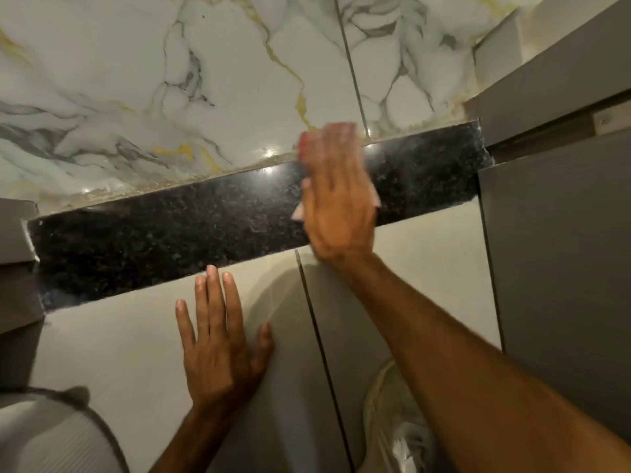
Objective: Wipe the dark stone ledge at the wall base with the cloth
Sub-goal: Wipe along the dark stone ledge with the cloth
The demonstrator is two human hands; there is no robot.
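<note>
Marble-patterned wall tile (211,73) with grey and gold veins fills the top of the view, and at its base runs the dark stone ledge (164,233), speckled and glossy, slanting up toward the right. On the right hand (336,196) the fingers (327,141) lie flat and close together, blurred so that each one is hard to make out, pressing the cloth (302,209) down on the ledge. Most of the cloth is hidden under the palm; only pale pinkish corners show at the hand's left and right edges and a reddish bit near the fingertips. On the left hand (218,343) the fingers (215,295) are spread and flat on the pale floor tile (112,349), holding nothing, their tips just short of the ledge's near edge. Grey panels (560,250) close the right side, and a pale shoe (392,421) is partly covered by the right forearm. Ribbed grey fabric (51,435) is cut off at the bottom left.
</note>
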